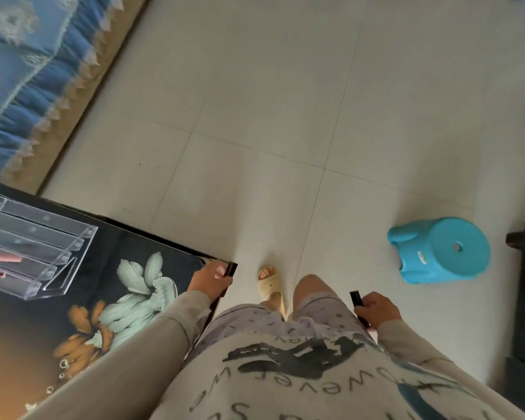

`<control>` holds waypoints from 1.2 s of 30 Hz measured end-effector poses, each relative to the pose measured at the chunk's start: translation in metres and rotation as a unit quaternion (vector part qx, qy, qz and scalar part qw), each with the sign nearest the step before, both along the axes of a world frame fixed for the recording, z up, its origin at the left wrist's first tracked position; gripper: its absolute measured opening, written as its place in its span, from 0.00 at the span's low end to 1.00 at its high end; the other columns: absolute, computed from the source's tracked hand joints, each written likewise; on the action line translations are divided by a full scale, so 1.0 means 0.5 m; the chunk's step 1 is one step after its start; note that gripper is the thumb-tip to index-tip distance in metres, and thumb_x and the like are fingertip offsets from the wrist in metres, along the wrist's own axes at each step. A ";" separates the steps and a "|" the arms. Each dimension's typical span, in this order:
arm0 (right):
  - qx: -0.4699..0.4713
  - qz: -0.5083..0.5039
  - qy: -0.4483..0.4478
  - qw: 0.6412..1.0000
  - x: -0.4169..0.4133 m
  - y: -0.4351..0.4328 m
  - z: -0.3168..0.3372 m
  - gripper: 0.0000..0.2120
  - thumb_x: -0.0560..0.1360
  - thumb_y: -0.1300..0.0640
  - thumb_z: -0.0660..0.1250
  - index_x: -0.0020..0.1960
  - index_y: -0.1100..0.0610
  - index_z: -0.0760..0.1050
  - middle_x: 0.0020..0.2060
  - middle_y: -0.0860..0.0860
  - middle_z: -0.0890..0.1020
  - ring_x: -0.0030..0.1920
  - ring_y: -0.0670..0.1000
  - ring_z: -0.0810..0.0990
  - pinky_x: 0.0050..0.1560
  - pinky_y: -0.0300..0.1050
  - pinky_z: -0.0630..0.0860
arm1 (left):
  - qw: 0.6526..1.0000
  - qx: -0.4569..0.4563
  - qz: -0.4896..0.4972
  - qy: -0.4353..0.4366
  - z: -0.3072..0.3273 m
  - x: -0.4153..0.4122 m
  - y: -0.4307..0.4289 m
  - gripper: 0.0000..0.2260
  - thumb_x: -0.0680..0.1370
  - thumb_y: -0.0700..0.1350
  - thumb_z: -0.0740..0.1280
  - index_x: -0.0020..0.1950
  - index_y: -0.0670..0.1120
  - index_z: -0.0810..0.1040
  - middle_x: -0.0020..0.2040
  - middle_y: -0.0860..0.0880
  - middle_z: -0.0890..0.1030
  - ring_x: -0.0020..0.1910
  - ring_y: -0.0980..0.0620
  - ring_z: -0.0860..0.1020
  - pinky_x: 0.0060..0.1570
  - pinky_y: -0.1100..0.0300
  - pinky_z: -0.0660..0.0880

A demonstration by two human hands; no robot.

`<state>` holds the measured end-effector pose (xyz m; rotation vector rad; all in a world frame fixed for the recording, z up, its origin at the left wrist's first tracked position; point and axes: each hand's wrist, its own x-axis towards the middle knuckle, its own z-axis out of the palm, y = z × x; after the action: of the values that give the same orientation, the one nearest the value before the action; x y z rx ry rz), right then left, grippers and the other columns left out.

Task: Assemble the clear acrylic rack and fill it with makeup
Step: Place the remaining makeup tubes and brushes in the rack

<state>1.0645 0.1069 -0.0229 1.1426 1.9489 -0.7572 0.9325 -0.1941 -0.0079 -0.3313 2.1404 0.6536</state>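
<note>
as left fingers [218, 272] and right fingers [376, 301] grip dark tubes [231, 268], floral table [109, 253], tiled floor [255, 116]

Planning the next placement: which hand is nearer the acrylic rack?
Left. The left hand is at the table corner, right of the rack; the right hand hangs farther right, off the table.

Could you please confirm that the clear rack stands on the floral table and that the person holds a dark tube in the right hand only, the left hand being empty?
Not quite: the left hand is not empty. The head view shows it gripping a dark tube. The rest holds: the right hand holds the other dark tube, and the clear rack stands on the floral table.
</note>
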 end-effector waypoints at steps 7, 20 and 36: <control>-0.009 0.039 0.024 0.999 -0.214 0.052 0.011 0.12 0.71 0.63 0.66 0.53 0.65 0.75 0.53 0.61 0.81 0.42 0.58 0.77 0.29 0.34 0.70 | 0.997 0.022 0.076 0.015 0.005 -0.123 0.032 0.04 0.74 0.40 0.65 0.48 0.45 0.72 0.56 0.40 0.80 0.50 0.44 0.77 0.52 0.59 0.71; -0.084 0.336 0.079 0.935 -0.765 0.037 0.020 0.13 0.70 0.66 0.68 0.54 0.65 0.74 0.53 0.62 0.80 0.44 0.57 0.76 0.52 0.56 0.79 | 0.936 -0.058 0.343 -0.062 0.021 -0.186 0.087 0.05 0.74 0.40 0.64 0.49 0.45 0.75 0.51 0.41 0.82 0.48 0.44 0.80 0.48 0.59 0.74; -0.111 0.498 0.056 0.858 -1.100 -0.200 0.003 0.10 0.71 0.66 0.67 0.51 0.64 0.74 0.43 0.56 0.76 0.42 0.56 0.75 0.37 0.45 0.78 | 0.819 -0.020 0.572 -0.036 -0.025 -0.315 0.034 0.07 0.74 0.38 0.65 0.38 0.47 0.71 0.39 0.48 0.77 0.35 0.50 0.74 0.45 0.61 0.69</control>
<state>0.5145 0.0070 -0.0215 -0.1311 2.1103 -0.4382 0.7749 -0.1769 -0.0202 -1.6963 1.6949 1.2005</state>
